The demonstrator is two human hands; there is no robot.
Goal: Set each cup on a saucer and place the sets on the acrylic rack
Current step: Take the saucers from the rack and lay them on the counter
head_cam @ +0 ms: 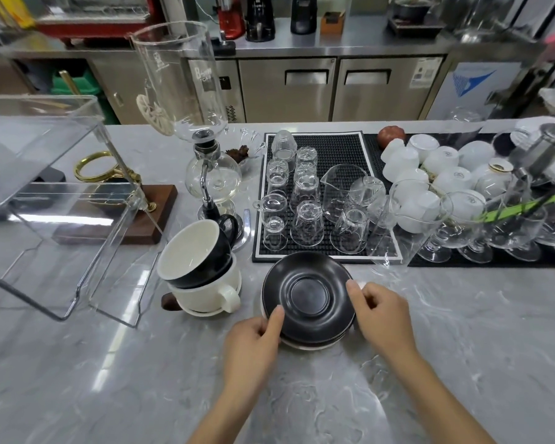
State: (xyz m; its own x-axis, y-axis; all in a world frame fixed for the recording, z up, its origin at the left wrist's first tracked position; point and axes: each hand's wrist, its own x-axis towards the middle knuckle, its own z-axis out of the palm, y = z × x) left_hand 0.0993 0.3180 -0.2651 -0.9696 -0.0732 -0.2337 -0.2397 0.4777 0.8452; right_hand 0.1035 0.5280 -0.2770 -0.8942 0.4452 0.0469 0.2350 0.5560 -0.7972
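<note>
Head view: both hands are at a stack of saucers (308, 296) on the bench (430, 363), the top one black. The left hand (253, 342) pinches the near-left rim, thumb on top; the right hand (380, 315) pinches the right rim, fingers curled. Just left stands a stack of cups (199, 267), a black one tilted in a white one. The rack (55, 200) stands further left, with no sets on it.

This looks like the separating step: the next move likely calls for lifting the top saucer cleanly off those beneath, then seating a cup on it.

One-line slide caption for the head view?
Both hands, left hand and right hand, grip the top black saucer of a stack beside stacked cups.
</note>
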